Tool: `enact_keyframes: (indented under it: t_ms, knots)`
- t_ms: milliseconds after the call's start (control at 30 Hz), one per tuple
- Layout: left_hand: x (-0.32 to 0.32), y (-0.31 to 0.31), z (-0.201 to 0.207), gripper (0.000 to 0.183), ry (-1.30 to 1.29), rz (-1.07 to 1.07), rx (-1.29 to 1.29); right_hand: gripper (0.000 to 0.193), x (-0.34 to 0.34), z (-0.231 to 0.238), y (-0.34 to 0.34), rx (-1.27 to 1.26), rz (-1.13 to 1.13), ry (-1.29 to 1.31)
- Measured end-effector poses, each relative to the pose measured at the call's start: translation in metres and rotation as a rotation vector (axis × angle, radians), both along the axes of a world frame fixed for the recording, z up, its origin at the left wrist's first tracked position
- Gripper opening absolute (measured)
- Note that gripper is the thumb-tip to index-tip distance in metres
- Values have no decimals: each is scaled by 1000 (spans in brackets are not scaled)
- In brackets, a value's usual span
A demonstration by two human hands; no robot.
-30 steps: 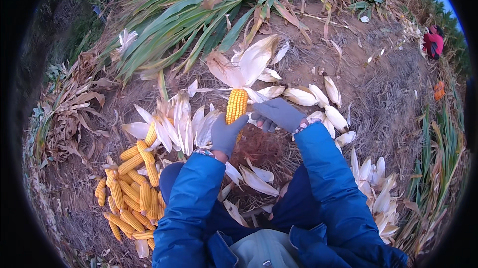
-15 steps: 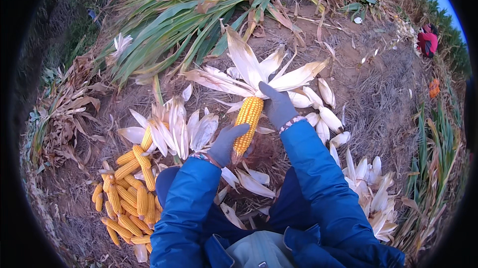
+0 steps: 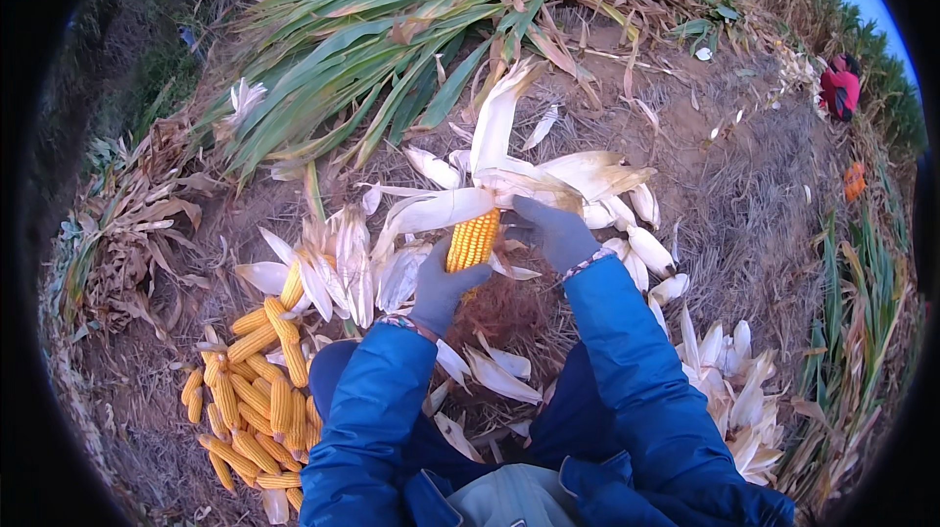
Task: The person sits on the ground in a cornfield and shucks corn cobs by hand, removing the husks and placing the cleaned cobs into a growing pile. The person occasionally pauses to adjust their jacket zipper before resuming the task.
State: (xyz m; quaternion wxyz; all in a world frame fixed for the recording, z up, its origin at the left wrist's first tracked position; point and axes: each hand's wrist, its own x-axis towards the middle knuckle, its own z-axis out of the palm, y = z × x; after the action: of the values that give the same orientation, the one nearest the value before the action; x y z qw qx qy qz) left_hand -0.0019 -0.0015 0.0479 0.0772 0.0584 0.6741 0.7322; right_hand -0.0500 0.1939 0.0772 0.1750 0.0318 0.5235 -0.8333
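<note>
Left hand (image 3: 441, 284) had the yellow corn ear (image 3: 474, 240) grasped, right of the cob pile (image 3: 281, 405), near side of the green leaves (image 3: 392, 32); right hand (image 3: 558, 233) at its peeled-back husk (image 3: 524, 189), couldn't tell if gripping.

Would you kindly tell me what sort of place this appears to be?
Most likely a corn field, outdoors: a heap of yellow cobs lies on the ground at the left, long leafy green stalks lie flat ahead, and tall plants stand at the upper right edge.
</note>
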Motion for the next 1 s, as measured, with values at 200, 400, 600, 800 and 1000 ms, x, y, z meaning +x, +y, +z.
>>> enact_keyframes:
  t_ms: [200, 400, 600, 800, 1000]
  knots:
    - [-11, -4, -27, 65, 228, 362, -182, 33, 4, -8, -3, 215, 155, 81]
    - [-3, -6, -5, 54, 592, 603, -813, 30, -5, -14, -18, 69, -34, 280]
    - [-3, -10, 7, 57, 720, 622, -1009, 21, -3, 6, 9, 154, -354, 362]
    - [-5, -11, 12, 55, 747, 570, -1085, 13, -6, 24, 14, -48, -612, 313]
    - [-7, -1, 7, 52, 495, 600, -858, 25, -5, 1, 30, 546, -31, 382]
